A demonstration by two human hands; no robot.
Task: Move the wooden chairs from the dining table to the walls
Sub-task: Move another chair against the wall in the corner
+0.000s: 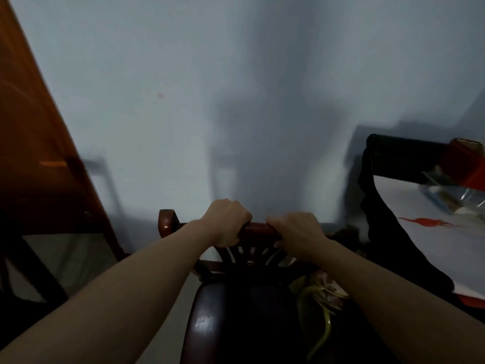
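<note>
Head view: left hand (227,224) and right hand (296,233) both closed around top rail of wooden chair (258,228), knuckles up, placed side by side near rail centre. Chair back facing pale wall (236,88), close to it; contact with wall not discernible. Dark seat below, with a yellow-green item (321,295) lying on it, identity unclear. Orange-brown wooden furniture (39,153) at left. White-covered tabletop (420,232) at right, carrying a red box (464,161).

Progress estimate: this chair at or near final position, not released. Remaining chairs not visible; count outstanding cannot be determined.
</note>
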